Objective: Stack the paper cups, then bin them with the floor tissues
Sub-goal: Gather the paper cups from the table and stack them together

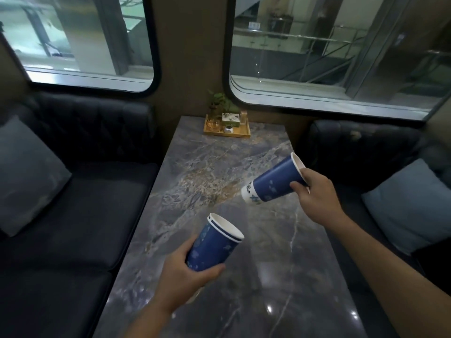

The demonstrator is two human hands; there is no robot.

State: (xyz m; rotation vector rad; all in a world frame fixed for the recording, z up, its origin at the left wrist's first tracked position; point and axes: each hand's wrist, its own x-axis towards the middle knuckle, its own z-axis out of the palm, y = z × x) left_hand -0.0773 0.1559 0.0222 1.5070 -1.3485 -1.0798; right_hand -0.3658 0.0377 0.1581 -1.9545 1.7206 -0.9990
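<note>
My left hand [181, 276] grips the base of a blue paper cup stack [214, 242], tilted with its mouth up and to the right; two white rims show, one nested in the other. My right hand [316, 193] holds another blue cup [274, 180] near its rim, tipped so its white patterned bottom points down-left toward the stack's mouth. The two are apart, with a gap of table between them. Both are held above the grey marble table [212, 172]. No tissues or bin are in view.
A wooden tray [240, 134] with a small plant, glassware and a box stands at the table's far end under the windows. Dark sofas flank the table, with a grey cushion [26, 174] on the left and a light blue cushion [410, 206] on the right.
</note>
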